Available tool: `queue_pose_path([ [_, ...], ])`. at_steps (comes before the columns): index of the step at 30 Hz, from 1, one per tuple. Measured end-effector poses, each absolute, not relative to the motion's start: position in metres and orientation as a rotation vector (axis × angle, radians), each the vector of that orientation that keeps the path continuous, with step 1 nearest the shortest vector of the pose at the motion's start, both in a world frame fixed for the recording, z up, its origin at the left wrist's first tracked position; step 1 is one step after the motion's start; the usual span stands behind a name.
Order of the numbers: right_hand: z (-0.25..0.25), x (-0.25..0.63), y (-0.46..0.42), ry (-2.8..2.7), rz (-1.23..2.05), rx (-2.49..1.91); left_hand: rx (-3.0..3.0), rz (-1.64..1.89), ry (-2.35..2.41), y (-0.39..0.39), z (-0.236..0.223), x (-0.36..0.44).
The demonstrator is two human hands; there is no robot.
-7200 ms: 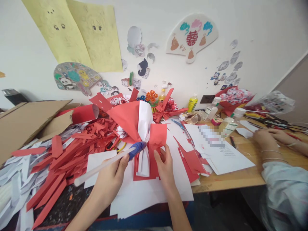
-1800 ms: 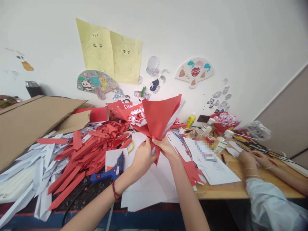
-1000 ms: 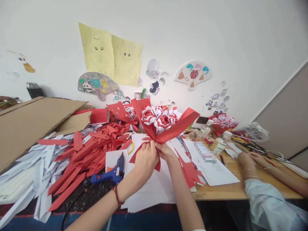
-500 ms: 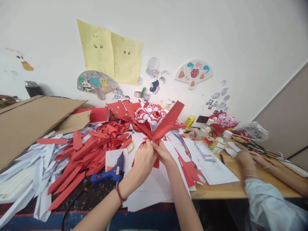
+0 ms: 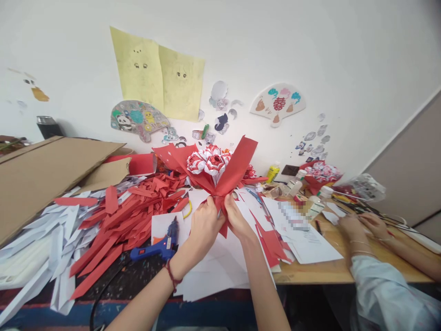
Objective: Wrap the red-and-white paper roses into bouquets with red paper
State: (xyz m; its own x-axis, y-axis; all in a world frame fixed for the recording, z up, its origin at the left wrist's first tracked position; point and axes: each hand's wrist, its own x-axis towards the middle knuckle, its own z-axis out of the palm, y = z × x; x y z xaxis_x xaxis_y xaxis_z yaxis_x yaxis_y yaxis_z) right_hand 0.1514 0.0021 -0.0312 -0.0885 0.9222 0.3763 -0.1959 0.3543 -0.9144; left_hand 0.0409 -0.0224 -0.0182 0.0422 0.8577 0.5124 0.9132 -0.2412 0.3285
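A paper flower bouquet, with red-and-white blooms inside a red paper wrapper, stands upright between my hands over the table. My left hand is closed round the gathered base of the wrapper. On the other side, my right hand pinches the same narrow base, thumb pressed against the red paper. The stems are hidden by the wrapper and fingers. White sheets lie beneath my hands. Just left of my left wrist rests a blue glue gun.
Folded red paper strips and white strips are heaped at left, beside cardboard. At right are printed sheets, plastic bottles, another bouquet and a co-worker's hands. A wall stands behind.
The bouquet has turned and shifted slightly left, its right wrapper flap now more upright. My right hand has moved a little apart from my left. The co-worker's hands shifted slightly.
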Motion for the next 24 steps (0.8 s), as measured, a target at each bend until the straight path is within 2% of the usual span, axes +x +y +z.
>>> queue_pose_path([
  [4,-0.028,0.150,0.002,-1.198,1.221,-0.658,-2.182,-0.986,-1.884,-0.020,-0.018,0.042],
  [10,-0.024,0.144,0.011,-1.150,1.230,-0.655,-2.152,-1.029,-1.832,-0.016,-0.021,0.042],
  [17,-0.027,0.145,0.024,-1.226,1.302,-0.621,-2.199,-0.982,-1.744,-0.017,-0.020,0.040],
  [24,-0.027,0.144,0.026,-1.318,1.313,-0.588,-2.207,-0.899,-1.853,-0.018,-0.015,0.042],
])
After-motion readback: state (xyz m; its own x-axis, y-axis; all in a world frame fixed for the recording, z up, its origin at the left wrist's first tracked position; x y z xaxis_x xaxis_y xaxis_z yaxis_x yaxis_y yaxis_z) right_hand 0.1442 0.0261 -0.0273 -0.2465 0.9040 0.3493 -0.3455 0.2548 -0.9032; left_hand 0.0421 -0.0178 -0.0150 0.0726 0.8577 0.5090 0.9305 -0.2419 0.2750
